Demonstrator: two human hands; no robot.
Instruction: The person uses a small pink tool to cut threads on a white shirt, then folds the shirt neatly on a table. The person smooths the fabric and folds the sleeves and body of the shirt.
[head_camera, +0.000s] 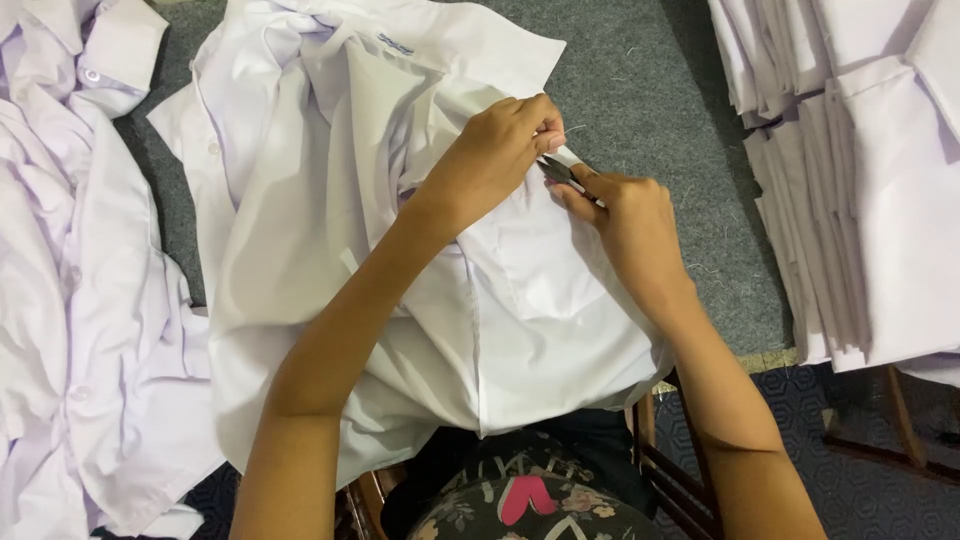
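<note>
Draped over lap: white shirt (520, 300); left hand (495, 155) pinching its edge, right hand (625, 215) clasping thread snips (560, 172).

Open grey felt-covered worktop (650, 90) beyond the hands, w/ loose threads only. Left blocked by heap of crumpled white shirts (70, 300); right by stack of folded white shirts (860, 190). Spread white shirt (330, 250) fills the middle.

A small white rectangular label (396, 43) with dark print sits inside the collar of the white shirt (520, 290).
</note>
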